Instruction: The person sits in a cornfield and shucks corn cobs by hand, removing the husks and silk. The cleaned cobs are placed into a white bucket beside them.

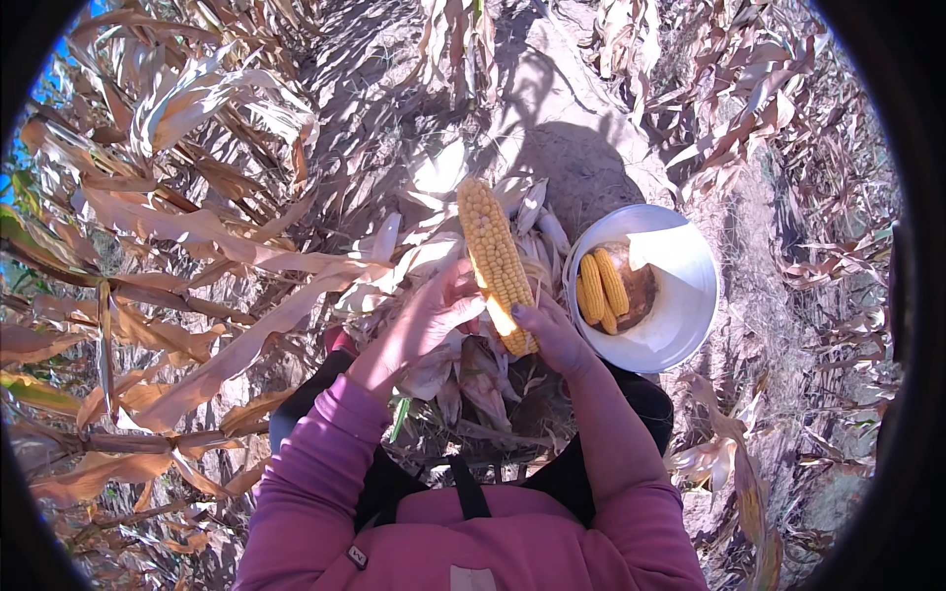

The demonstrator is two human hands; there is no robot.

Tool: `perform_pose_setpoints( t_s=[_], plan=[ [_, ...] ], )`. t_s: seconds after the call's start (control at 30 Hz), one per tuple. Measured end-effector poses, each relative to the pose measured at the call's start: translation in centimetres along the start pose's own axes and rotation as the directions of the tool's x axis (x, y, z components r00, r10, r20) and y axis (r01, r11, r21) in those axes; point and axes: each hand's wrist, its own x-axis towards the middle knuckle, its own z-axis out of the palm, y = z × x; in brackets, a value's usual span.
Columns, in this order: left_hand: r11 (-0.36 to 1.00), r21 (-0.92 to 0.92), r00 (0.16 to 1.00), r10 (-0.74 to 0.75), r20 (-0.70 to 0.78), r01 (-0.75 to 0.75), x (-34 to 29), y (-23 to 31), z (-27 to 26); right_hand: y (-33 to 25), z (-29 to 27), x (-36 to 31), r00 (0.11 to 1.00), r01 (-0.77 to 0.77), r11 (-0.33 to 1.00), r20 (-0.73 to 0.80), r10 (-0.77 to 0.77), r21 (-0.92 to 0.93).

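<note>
A husked yellow ear of corn (pixel 495 258) is tilted between my hands, its upper end leaning left. My right hand (pixel 557 338) is closed around its lower part, the thumb pressed over the kernels. Against the ear's left side, my left hand (pixel 439 315) has its fingers bent, and their tips are partly hidden. Pale dry husks (pixel 483 379) lie beneath and around both hands. Just to the right stands a white bucket (pixel 693 295) with several husked ears of corn (pixel 603 286) at its bottom.
Dry corn stalks and leaves (pixel 212 236) crowd the left side, some reaching toward my left arm. More dry leaves (pixel 739 108) cover the right. Bare, sunlit soil (pixel 581 108) lies ahead beyond the husks. My bent legs (pixel 641 404) flank the husks.
</note>
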Motion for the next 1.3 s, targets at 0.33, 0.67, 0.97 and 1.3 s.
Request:
perform_pose_setpoints(
  t_s=[0.33, 0.67, 0.97, 1.3],
  plan=[
    [0.954, 0.299, 0.998, -0.012, 0.069, -0.009, -1.3, 1.2, 0.6, -0.1, 0.5, 0.6, 0.978, 0.071, 0.985, -0.185, -0.101, -0.158],
    [0.299, 0.954, 0.834, -0.527, 0.163, 0.003, -2.9, -1.3, 3.6, 0.6, -1.3, 1.5, 0.865, 0.11, 0.835, -0.363, -0.348, -0.539],
    [0.975, -0.22, 0.966, -0.064, -0.25, 0.008, -0.3, -0.9, 1.6, 1.8, 1.0, 1.3, 0.945, 0.225, 0.736, -0.04, -0.324, -0.638],
    [0.914, -0.36, 0.834, -0.044, -0.549, -0.188, 0.1, -0.7, -0.6, 1.3, -0.2, 0.6, 0.991, 0.082, 0.925, -0.068, -0.115, -0.37]
  ],
)
